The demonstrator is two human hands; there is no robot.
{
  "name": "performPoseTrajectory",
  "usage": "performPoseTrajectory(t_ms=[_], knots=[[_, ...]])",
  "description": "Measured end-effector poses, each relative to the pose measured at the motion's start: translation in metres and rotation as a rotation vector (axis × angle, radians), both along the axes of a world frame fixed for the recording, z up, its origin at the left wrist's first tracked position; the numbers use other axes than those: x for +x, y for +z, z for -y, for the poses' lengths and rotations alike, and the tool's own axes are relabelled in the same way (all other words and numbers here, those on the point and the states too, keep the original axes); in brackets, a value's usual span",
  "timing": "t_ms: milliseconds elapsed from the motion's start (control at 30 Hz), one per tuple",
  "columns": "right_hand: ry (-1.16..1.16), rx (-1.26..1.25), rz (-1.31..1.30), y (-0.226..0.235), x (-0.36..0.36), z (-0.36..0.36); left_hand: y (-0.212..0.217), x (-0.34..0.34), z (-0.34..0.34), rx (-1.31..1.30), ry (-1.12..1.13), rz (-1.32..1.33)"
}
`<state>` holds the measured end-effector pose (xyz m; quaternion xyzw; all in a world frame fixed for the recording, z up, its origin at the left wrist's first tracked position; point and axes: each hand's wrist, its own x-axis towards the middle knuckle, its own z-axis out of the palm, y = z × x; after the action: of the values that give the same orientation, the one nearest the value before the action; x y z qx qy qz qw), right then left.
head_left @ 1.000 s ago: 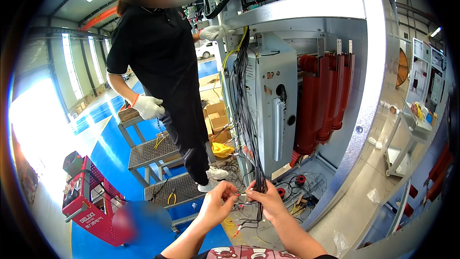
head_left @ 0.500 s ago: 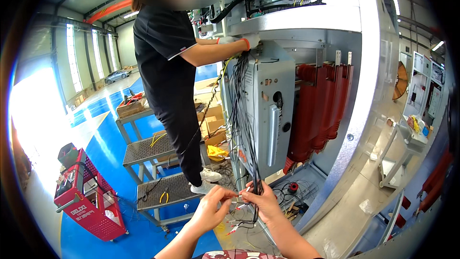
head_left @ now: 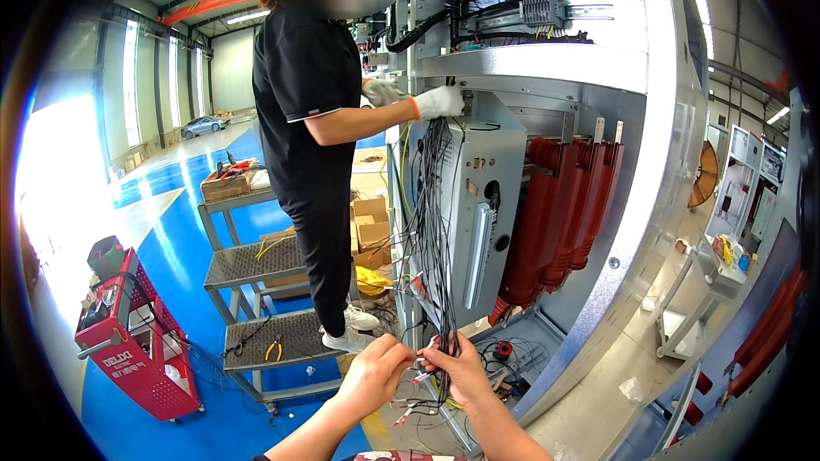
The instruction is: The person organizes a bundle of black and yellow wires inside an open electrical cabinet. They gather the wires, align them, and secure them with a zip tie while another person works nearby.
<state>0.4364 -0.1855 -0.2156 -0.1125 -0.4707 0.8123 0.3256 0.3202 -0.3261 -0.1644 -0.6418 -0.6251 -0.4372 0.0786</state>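
Note:
A long bundle of thin black wires (head_left: 437,239) hangs down the front of a grey metal housing (head_left: 491,154). My right hand (head_left: 463,370) is closed around its lower part, thumb and fingertips pointing left. Facing it, my left hand (head_left: 374,378) is closed in a pinch at a wire end beside my right fingertips. Just what lies between the left fingers is too small to make out. Below my hands dangle loose wire ends (head_left: 403,414) with red and white tips.
A person in black (head_left: 307,119) stands on metal steps (head_left: 273,337), a white-gloved hand (head_left: 439,102) at the bundle's top. Red insulators (head_left: 555,222) sit inside the cabinet frame (head_left: 636,196). A red tool cart (head_left: 137,367) is at left, a grey trolley (head_left: 696,290) at right.
The view has shifted slightly. My hands stay close together at the wires, the left fingers still pinched. The other person's gloved hands have drawn apart, one moving back from the housing.

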Motion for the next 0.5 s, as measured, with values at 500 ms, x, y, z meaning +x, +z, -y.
performPoseTrajectory(t_ms=[500], knots=[[0.041, -0.046, 0.012, 0.002, -0.01, 0.01, -0.001, -0.026, 0.012, 0.09, -0.053, -0.037]])
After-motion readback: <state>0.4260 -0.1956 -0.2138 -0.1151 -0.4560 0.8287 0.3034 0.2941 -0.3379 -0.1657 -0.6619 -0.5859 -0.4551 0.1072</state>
